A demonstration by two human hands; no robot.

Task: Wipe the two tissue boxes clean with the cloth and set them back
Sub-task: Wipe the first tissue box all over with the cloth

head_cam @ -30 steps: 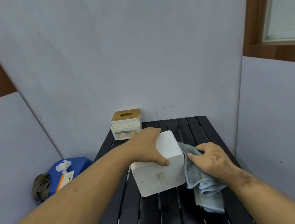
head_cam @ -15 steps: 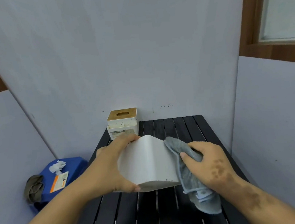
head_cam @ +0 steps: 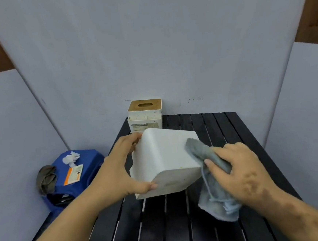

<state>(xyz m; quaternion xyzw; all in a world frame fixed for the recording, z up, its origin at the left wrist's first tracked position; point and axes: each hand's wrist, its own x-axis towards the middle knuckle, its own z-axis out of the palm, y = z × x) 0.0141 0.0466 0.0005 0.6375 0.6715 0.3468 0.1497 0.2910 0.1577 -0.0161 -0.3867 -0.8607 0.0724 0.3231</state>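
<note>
The left hand grips the plain white plastic tissue box, tilted above the dark slatted table's middle; the right hand presses a bunched grey cloth against it. Hard rubbing could twist the smooth box loose.

The left hand covers the nine o'clock side of the white tissue box, so that face cannot be read. The grey cloth hides the box's three o'clock edge, and the right hand hides much of the cloth. The wood-lidded tissue box at twelve o'clock has its lower front blocked; its label is too small to read. Both forearms run off the bottom edge
</note>
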